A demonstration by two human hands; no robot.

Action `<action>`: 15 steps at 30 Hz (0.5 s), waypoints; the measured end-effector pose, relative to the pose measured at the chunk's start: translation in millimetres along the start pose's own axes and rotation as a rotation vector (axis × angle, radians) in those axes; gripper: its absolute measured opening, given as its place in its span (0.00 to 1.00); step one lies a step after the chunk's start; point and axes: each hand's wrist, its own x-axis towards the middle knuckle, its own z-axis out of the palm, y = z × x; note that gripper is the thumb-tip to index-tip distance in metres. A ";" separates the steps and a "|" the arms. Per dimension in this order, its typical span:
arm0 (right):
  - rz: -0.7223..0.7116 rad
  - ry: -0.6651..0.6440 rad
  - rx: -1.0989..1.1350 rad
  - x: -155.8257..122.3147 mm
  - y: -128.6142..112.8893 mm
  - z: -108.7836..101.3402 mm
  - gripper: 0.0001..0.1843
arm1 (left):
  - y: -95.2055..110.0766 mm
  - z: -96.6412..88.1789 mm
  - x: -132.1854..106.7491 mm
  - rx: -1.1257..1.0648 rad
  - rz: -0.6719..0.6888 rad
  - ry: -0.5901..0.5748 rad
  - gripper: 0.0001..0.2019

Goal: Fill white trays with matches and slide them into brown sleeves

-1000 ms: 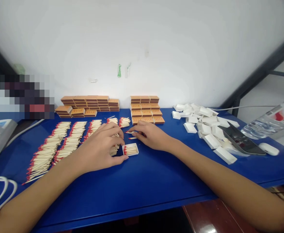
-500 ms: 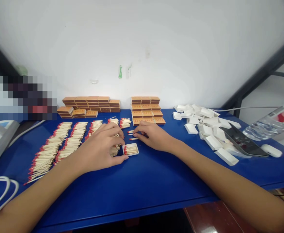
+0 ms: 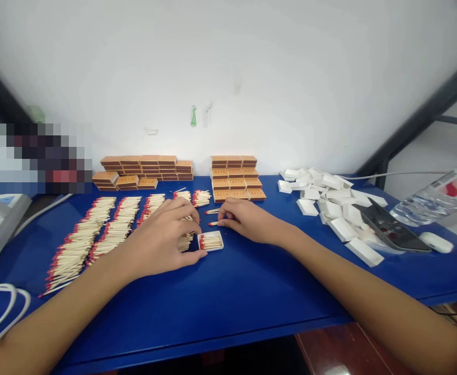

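My left hand [image 3: 169,232] is curled around the left end of a small white matchbox tray [image 3: 221,241]. Its thumb rests by the near corner and its fingers by the far side. Inside the tray lies a layer of red-headed matches [image 3: 212,241]. Just beyond, my right hand [image 3: 244,221] is closed in a pinch at the tail of a single match [image 3: 213,224], its red head pointing left. Another loose match [image 3: 212,212] lies on the table beside the fingertips. Rows of matches [image 3: 78,234] spread to the left, partly hidden behind my left hand.
Orange-brown matchboxes stand in a left stack [image 3: 146,165] and a right stepped stack [image 3: 236,179] against the wall. White empty trays [image 3: 333,195] are heaped at the right, near a phone [image 3: 394,229], a white earbud case [image 3: 437,242] and a plastic bottle [image 3: 439,195]. A white cable [image 3: 15,291] lies left.
My right hand has shifted slightly to the right, showing more of the loose upper match. My left hand and the tray have stayed in place.
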 end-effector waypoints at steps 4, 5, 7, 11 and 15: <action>0.041 -0.016 -0.033 -1.4 -4.0 0.2 0.06 | -0.4 -0.7 0.8 0.008 0.009 0.008 0.12; 0.048 -0.021 -0.030 -2.1 -4.8 -0.3 0.06 | -0.5 -1.2 1.1 0.009 0.009 0.009 0.12; 0.058 -0.030 -0.022 -3.0 -5.6 -1.3 0.07 | -0.5 -1.9 1.6 0.009 0.010 0.012 0.11; 0.074 -0.027 -0.015 -3.5 -4.7 -3.5 0.06 | -1.2 -1.2 1.2 0.008 0.014 0.014 0.11; 0.061 0.005 -0.017 -5.7 -4.4 -6.6 0.05 | -2.6 1.1 0.3 0.016 0.009 0.010 0.12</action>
